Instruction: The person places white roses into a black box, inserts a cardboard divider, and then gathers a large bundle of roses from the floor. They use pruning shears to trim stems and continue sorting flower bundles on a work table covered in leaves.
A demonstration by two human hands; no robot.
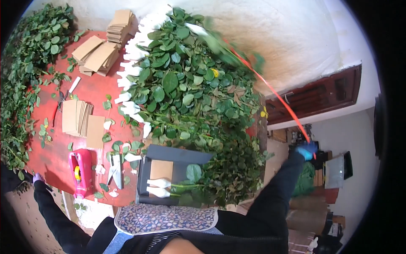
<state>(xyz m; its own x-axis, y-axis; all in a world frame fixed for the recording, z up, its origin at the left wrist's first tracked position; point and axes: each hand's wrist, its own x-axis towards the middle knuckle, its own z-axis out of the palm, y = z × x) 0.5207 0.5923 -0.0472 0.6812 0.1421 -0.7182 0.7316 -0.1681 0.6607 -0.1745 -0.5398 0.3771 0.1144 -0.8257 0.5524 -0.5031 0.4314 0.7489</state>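
My right hand (306, 151), in a blue glove, is stretched far out to the right and closed on the end of a long thin red strip or stick (275, 94). Its far end meets a blurred leafy stem (218, 44) with a white-sleeved head (196, 29), above the big pile of leafy stems (194, 89). White sleeves (133, 70) line that pile's left side. My left hand (38, 178), in a pale purple glove, is at the table's left front edge, beside dense foliage (17, 122); its fingers are too small to read.
On the red table (50, 169) are a pink tape dispenser (81, 175), scissors (115, 171), red-handled pruning shears (58, 106) and cardboard stacks (95, 55). A dark open box (179, 154) before me holds two white-sleeved stems (159, 187). A wall (270, 34) stands behind.
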